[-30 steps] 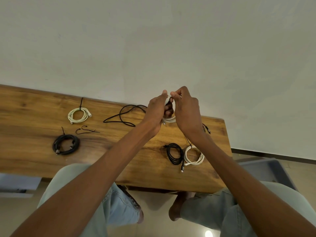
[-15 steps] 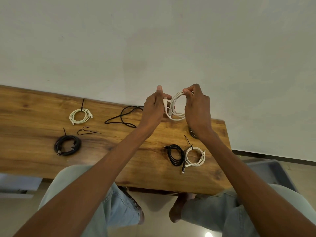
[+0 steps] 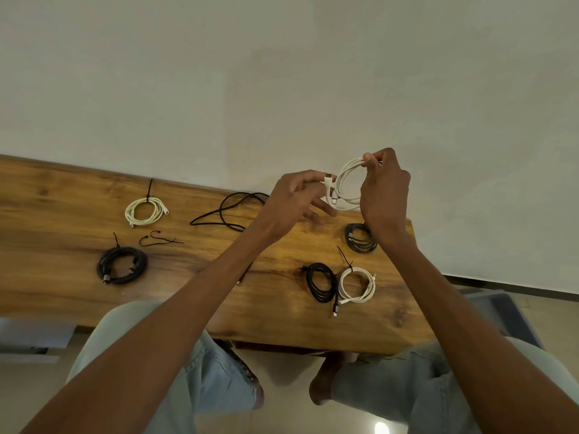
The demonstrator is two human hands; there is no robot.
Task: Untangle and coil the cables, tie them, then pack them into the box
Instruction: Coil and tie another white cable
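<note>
White cable point(image 3: 346, 186), wound into a small ring, hangs in the air above the far right end of the wooden counter point(image 3: 78, 220), held between both hands. The right hand point(image 3: 383, 195) pinches the top of the ring, so the loops drop below its fingertips and face the left hand. The left hand point(image 3: 293, 203) sits just beside the ring's left edge, its fingers curled on the two plug ends there. The ring stands roughly upright, its open face turned toward me, so a tie would go around the bundle where the plugs meet. A loose black tie point(image 3: 159, 240) lies well to the left, nearer the left hand. Four tied coils and one slack black cable point(image 3: 228, 211) rest on the counter. A grey box point(image 3: 507, 311) sits low at the right.
</note>
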